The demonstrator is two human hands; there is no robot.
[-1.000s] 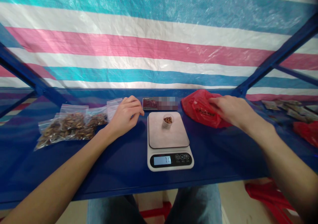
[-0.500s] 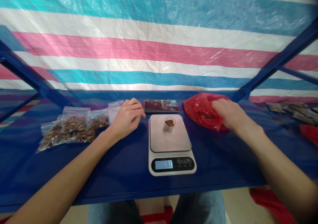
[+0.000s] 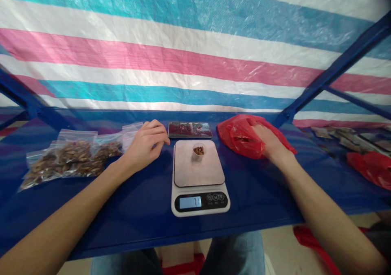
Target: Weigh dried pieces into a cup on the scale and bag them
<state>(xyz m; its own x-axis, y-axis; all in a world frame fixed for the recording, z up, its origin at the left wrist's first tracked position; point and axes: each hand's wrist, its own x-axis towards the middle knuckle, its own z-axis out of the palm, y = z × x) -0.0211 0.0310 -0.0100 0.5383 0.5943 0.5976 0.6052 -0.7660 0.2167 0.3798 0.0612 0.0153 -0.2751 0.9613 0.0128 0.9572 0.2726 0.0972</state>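
Note:
A white digital kitchen scale stands in the middle of the blue table, its display reading 7.1. On its metal plate sits a small clear cup holding brown dried pieces. My left hand rests left of the scale, fingers loosely bent with nothing in them, close to clear zip bags. My right hand reaches into a red plastic bag to the right of the scale; the bag hides its fingers and anything they may hold.
Filled zip bags of brown dried pieces lie at left, an empty-looking zip bag beside my hand. A phone lies behind the scale. Blue metal braces flank the table. Another red bag lies far right.
My right hand has gone deeper into the red bag, whose edge now covers more of it. The whole view has shifted slightly; the scale reading is unchanged.

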